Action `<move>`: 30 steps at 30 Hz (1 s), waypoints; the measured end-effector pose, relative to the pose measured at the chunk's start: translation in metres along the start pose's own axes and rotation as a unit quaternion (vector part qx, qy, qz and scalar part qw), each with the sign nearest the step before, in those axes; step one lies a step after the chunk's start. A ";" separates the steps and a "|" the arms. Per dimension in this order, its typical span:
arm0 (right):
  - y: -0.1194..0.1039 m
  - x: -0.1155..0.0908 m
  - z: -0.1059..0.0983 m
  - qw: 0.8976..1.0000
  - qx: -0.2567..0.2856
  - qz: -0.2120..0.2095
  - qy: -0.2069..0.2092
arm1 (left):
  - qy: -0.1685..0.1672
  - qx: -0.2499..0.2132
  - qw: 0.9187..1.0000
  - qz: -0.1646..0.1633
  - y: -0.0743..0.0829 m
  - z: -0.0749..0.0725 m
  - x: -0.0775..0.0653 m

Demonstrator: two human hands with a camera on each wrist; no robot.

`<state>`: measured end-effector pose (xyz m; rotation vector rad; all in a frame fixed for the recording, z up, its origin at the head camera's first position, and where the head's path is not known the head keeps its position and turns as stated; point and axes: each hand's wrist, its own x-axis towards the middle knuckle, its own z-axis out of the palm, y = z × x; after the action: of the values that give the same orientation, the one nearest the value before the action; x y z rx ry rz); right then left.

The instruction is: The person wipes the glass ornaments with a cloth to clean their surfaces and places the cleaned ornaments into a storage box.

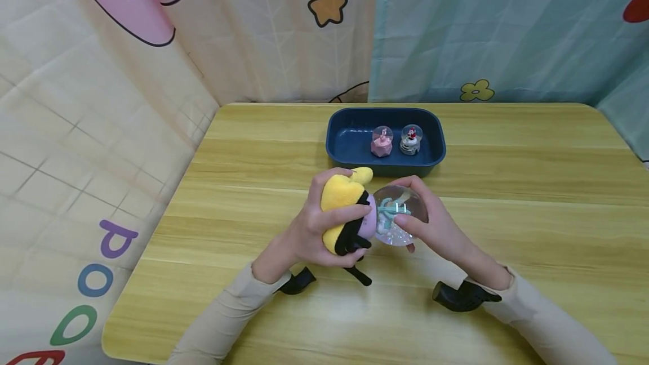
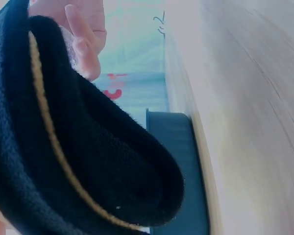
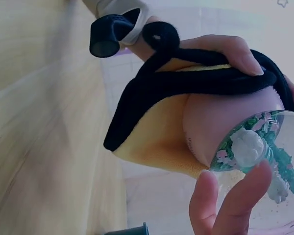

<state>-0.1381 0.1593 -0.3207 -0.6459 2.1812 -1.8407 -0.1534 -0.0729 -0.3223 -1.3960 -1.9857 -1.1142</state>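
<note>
A soft yellow plush piece with black trim, like a small cap or pouch, is gripped by my left hand over the table's middle. A snow globe lies sideways against it, its lilac base partly inside the plush opening. My right hand holds the clear dome, thumb on the near side. Inside the dome are a white figure and teal greenery. In the right wrist view, right-hand fingers press the glass. Black plush trim fills much of the left wrist view.
Behind the hands, a dark blue bin stands on the wooden table. In it are a small pink snow globe and a white-based one. Printed curtains hang along the back and left. Black devices sit at both wrists.
</note>
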 end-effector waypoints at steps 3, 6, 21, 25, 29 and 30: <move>0.000 -0.002 0.002 0.999 -0.012 -0.035 0.015 | 0.004 -0.001 1.000 0.006 0.000 -0.001 0.000; -0.001 -0.003 0.004 0.998 -0.024 -0.049 0.032 | 0.006 -0.004 1.000 0.006 0.001 -0.001 0.001; 0.001 -0.003 0.002 0.974 -0.152 -0.150 0.072 | 0.020 0.004 1.000 0.009 0.000 -0.003 0.000; 0.001 -0.003 0.002 0.970 -0.169 -0.157 0.074 | 0.022 0.008 1.000 0.011 -0.001 -0.003 0.000; 0.002 -0.002 0.002 0.968 -0.173 -0.163 0.074 | 0.021 0.007 1.000 0.009 -0.002 -0.003 0.000; 0.002 -0.002 0.001 0.968 -0.174 -0.164 0.075 | 0.021 0.008 1.000 0.009 -0.002 -0.003 0.000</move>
<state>-0.1358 0.1593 -0.3233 -1.0221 2.6659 -1.7063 -0.1554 -0.0755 -0.3216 -1.3692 -1.9441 -1.1094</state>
